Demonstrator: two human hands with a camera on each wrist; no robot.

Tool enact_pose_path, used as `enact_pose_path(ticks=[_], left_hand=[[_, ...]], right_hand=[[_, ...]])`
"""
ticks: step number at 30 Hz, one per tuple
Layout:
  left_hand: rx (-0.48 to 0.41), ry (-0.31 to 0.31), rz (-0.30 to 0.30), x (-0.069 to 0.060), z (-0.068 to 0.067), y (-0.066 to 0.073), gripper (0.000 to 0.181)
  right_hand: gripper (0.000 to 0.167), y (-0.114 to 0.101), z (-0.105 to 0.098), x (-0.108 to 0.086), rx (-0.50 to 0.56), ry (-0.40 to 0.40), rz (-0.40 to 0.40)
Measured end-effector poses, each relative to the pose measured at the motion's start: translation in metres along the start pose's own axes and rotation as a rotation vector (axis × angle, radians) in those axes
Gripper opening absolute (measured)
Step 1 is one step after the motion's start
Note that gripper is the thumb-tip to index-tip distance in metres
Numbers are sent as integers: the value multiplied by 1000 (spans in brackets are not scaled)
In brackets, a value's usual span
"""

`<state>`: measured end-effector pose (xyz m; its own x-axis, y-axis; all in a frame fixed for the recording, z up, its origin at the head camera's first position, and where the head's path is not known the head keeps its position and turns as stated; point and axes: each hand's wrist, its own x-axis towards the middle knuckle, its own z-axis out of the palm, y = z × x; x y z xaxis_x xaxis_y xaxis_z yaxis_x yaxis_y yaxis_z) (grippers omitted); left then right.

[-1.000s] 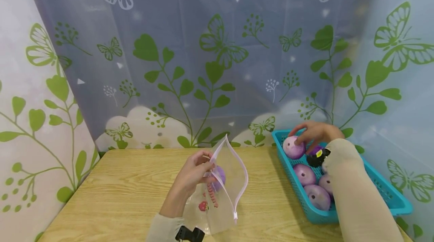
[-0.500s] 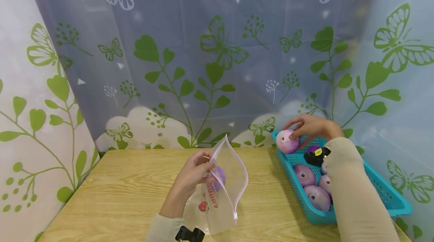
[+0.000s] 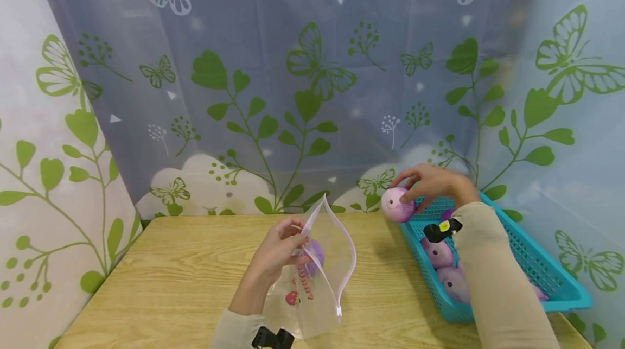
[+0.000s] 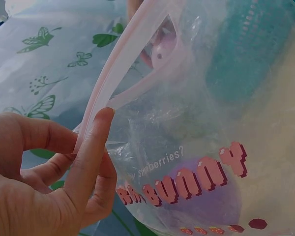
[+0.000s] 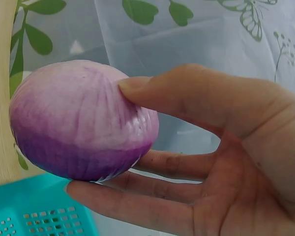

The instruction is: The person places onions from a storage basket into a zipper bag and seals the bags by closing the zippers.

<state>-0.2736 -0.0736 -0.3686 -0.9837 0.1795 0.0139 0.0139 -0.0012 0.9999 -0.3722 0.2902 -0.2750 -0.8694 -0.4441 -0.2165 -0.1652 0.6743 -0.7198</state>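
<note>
Right hand [image 3: 429, 183] and its purple onion [image 3: 396, 205] have shifted left since the earlier frames: onion was down inside the turquoise basket [image 3: 576, 300] a second ago, now it is held up at the basket's far-left corner, mostly past the rim in the head view. Left hand [image 3: 280, 243] and zip bag [image 3: 337, 254] stay put, well left of the basket.

Right hand pinches the onion, thumb on one side, fingers under and behind; onion is pale pink, deeper purple toward the lower part in the right wrist view. Left hand pinches the zip strip of the bag between thumb and fingers. Bag is clear, mouth gaping, with a white slider [image 3: 339, 311] at its near end and red "BUNNY" lettering [image 4: 194, 177]. A purple round item [image 3: 316, 257] shows through the film, left of the basket; cannot tell what it is.

More onions [image 3: 438, 253] lie in the basket along its left side, some hidden by the right sleeve [image 3: 503, 267]. Basket sits on a wood-grain desk [image 3: 185, 267]. Behind the basket hangs a blue-grey backdrop [image 3: 263, 121] with green leaves and butterflies.
</note>
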Motion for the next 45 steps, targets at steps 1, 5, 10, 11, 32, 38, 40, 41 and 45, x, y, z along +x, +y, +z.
enact_pose_path(ticks=[1,5,10,11,32,38,40,41,45], left_hand=[[-1,1,0,0,0,0,14],[-1,4,1,0,0,1,14],[-2,5,4,-1,0,1,13],[-2,4,5,-1,0,1,13],[-14,-4,12,2,4,2,12],[-9,2,15,2,4,1,12],[-9,3,14,2,4,0,12],[-8,5,14,2,3,-1,12],[-5,14,13,1,2,-1,12]], right_hand=[[51,-1,2,1,-1,-3,-8],[48,-6,9,2,2,-1,-37],[46,-15,17,2,-45,20,-68],[45,-17,18,2,-55,20,-74],[44,-48,58,-8,-91,57,-329],[42,-52,68,-18,-91,76,-391],[42,-53,70,-22,-113,94,-415],[42,-54,71,-24,-126,104,-425],[42,-58,76,-32,-168,146,-473]])
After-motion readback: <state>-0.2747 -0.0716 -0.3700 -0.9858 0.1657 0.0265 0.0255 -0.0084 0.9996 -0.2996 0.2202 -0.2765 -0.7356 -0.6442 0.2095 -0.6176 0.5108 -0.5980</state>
